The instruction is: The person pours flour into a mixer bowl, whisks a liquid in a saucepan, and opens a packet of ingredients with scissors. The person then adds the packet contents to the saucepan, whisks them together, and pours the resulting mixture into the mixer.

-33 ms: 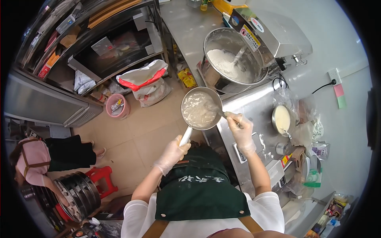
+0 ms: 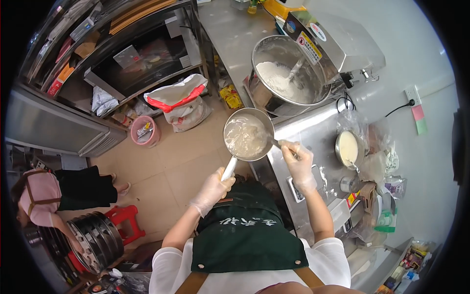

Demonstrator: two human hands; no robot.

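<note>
My gloved left hand (image 2: 213, 190) is wrapped round the white handle of a metal saucepan (image 2: 226, 140), holding it up in front of my apron. A wet, glossy, pale translucent mixture (image 2: 245, 136) covers the inside of the pan. Over the pan's right rim, my gloved right hand (image 2: 298, 165) grips the thin metal handle of a utensil (image 2: 276, 142). The utensil's lower end dips into the mixture, so I cannot make out its kind. Beyond the pan, a steel mixer bowl (image 2: 254, 81) holds white flour, with the mixer's beater standing in it.
The stand mixer (image 2: 352, 46) stands on the steel counter (image 2: 308, 132). A bowl of pale liquid (image 2: 348, 147), a glass jar (image 2: 348, 184) and a phone (image 2: 295, 190) lie to the right. A white sack (image 2: 183, 108) and pink bin (image 2: 145, 131) stand on the floor. At left, another person handles stacked steamers (image 2: 95, 240).
The utensil's end has shifted within the pan, and the surface of the mixture has changed shape. My right hand has moved very slightly; the pan stays in place.
</note>
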